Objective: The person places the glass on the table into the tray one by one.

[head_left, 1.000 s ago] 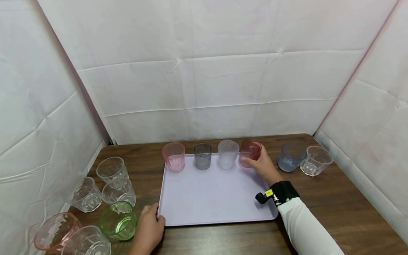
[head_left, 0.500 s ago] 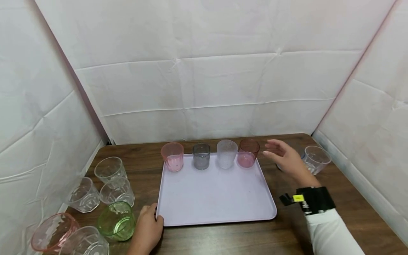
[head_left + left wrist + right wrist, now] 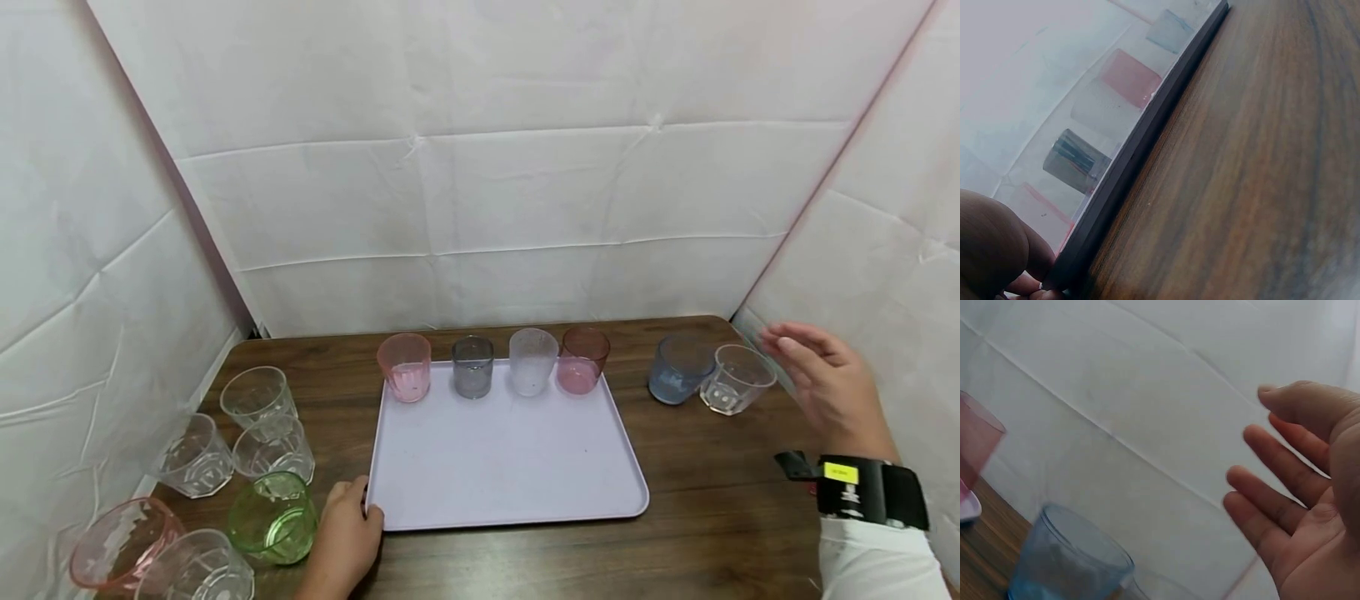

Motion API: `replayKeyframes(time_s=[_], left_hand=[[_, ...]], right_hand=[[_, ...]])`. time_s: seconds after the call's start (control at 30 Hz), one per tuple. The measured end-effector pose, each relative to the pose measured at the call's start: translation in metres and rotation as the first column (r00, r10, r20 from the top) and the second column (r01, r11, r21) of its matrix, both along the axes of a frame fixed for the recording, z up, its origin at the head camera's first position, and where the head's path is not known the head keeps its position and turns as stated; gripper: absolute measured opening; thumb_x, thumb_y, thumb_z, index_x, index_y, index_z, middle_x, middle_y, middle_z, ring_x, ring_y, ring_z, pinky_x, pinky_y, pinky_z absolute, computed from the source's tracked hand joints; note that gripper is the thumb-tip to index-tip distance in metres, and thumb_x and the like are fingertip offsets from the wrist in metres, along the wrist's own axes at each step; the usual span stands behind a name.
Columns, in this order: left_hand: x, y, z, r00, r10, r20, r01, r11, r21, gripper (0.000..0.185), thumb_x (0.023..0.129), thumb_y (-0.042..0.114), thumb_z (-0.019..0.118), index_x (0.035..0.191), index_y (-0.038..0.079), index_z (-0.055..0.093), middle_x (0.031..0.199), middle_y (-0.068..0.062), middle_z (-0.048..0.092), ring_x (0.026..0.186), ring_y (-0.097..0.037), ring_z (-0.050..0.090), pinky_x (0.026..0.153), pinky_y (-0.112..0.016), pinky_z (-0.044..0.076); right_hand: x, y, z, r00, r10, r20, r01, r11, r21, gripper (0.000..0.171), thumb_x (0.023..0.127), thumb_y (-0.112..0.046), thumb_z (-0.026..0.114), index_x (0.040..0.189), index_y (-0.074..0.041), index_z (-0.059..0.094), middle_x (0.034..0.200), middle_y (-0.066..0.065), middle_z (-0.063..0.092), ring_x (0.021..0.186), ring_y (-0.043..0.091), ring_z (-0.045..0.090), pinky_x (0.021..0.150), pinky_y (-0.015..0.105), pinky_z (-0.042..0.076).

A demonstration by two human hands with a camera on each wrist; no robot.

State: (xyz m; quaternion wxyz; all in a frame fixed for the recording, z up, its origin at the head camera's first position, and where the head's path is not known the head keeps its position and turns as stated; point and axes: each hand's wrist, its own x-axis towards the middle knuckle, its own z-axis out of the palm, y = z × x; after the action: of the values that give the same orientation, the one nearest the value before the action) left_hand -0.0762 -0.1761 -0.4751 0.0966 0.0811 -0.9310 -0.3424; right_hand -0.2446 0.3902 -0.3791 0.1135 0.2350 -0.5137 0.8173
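The right hand [image 3: 828, 383] hovers with fingers spread and relaxed, just right of the clear glass [image 3: 737, 380], not touching it; the blue glass [image 3: 679, 369] stands beside that. The left hand [image 3: 347, 533] grips the tray [image 3: 502, 467] at its near-left corner.

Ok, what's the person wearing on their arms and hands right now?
Both hands are bare. The right hand has a black wrist strap with a small yellow label and a black clip sticking out, above a white long sleeve. The left hand shows nothing worn in the part visible.
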Motion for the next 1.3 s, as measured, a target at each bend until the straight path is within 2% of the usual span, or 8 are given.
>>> replayKeyframes(time_s=[0.07,0.17,0.3,0.47,0.63,0.73,0.9,1.3], left_hand=[[0.001,0.001,0.0,1.0,-0.001,-0.003,0.001,1.0,0.006,0.037,0.085,-0.001,0.058,0.118,-0.016,0.062,0.101,-0.023,0.06,0.094,-0.036,0.061,0.083,-0.052,0.052],[0.0,-0.001,0.001,1.0,-0.008,-0.008,0.008,1.0,0.023,0.037,0.083,-0.001,0.058,0.117,-0.015,0.063,0.097,-0.019,0.059,0.087,-0.029,0.059,0.078,-0.046,0.052],[-0.002,-0.004,0.004,1.0,-0.02,0.01,0.019,0.999,0.041,0.039,0.082,-0.001,0.058,0.118,-0.015,0.063,0.093,-0.014,0.058,0.083,-0.023,0.055,0.073,-0.038,0.049],[-0.004,-0.009,0.007,0.999,-0.016,0.036,0.015,0.999,0.045,0.04,0.081,-0.001,0.058,0.119,-0.014,0.063,0.091,-0.012,0.059,0.083,-0.021,0.055,0.072,-0.035,0.048],[-0.004,-0.008,0.01,0.998,0.003,0.055,-0.006,0.998,0.067,0.041,0.08,0.0,0.06,0.118,-0.014,0.065,0.09,-0.01,0.06,0.082,-0.02,0.055,0.07,-0.032,0.047],[-0.004,-0.007,0.011,0.999,0.012,0.053,-0.016,0.997,0.073,0.038,0.079,0.0,0.06,0.115,-0.012,0.067,0.087,-0.008,0.059,0.081,-0.019,0.054,0.069,-0.031,0.046],[-0.003,-0.004,0.012,0.999,0.027,0.042,-0.03,0.997,0.072,0.037,0.078,-0.001,0.06,0.112,-0.01,0.069,0.085,-0.007,0.06,0.079,-0.019,0.055,0.068,-0.03,0.046],[-0.002,0.0,0.012,0.999,0.048,-0.001,-0.048,0.996,0.069,0.033,0.076,-0.002,0.061,0.108,-0.006,0.071,0.082,-0.008,0.061,0.076,-0.019,0.056,0.066,-0.032,0.046]], right_hand=[[-0.001,0.015,-0.007,1.0,0.007,0.021,-0.003,0.986,-0.168,0.035,0.097,0.022,0.038,0.128,0.017,0.054,0.12,0.022,0.068,0.113,0.03,0.068,0.1,0.034,0.051],[-0.003,0.033,-0.022,0.995,-0.017,0.094,0.04,0.968,-0.248,0.039,0.097,0.02,0.042,0.133,0.01,0.052,0.127,0.019,0.064,0.116,0.027,0.067,0.101,0.033,0.051],[-0.009,0.051,-0.05,0.98,-0.052,0.191,0.081,0.986,-0.147,0.049,0.1,0.013,0.044,0.145,-0.005,0.041,0.139,0.008,0.05,0.122,0.014,0.061,0.101,0.024,0.049],[-0.018,0.059,-0.082,0.971,0.001,0.24,0.013,0.998,-0.059,0.064,0.103,0.003,0.042,0.158,-0.017,0.017,0.152,-0.001,0.033,0.129,0.006,0.051,0.103,0.02,0.043],[-0.022,0.06,-0.098,0.957,0.017,0.291,-0.05,0.993,0.104,0.075,0.106,-0.009,0.041,0.163,-0.024,-0.006,0.168,-0.001,-0.005,0.153,0.01,0.006,0.118,0.017,0.017],[-0.026,0.058,-0.103,0.951,0.034,0.307,-0.084,0.985,0.153,0.075,0.107,-0.008,0.04,0.162,-0.026,-0.007,0.168,-0.004,-0.006,0.154,0.009,-0.01,0.12,0.018,0.004],[-0.032,0.054,-0.109,0.956,0.015,0.293,-0.088,0.968,0.236,0.077,0.106,-0.005,0.042,0.163,-0.021,-0.006,0.162,-0.006,0.014,0.153,0.006,-0.003,0.119,0.018,0.007],[-0.046,0.042,-0.114,0.947,-0.094,0.308,0.005,0.96,0.279,0.089,0.102,0.0,0.051,0.162,-0.022,-0.011,0.161,-0.002,0.017,0.148,0.012,0.012,0.098,0.007,0.035]])
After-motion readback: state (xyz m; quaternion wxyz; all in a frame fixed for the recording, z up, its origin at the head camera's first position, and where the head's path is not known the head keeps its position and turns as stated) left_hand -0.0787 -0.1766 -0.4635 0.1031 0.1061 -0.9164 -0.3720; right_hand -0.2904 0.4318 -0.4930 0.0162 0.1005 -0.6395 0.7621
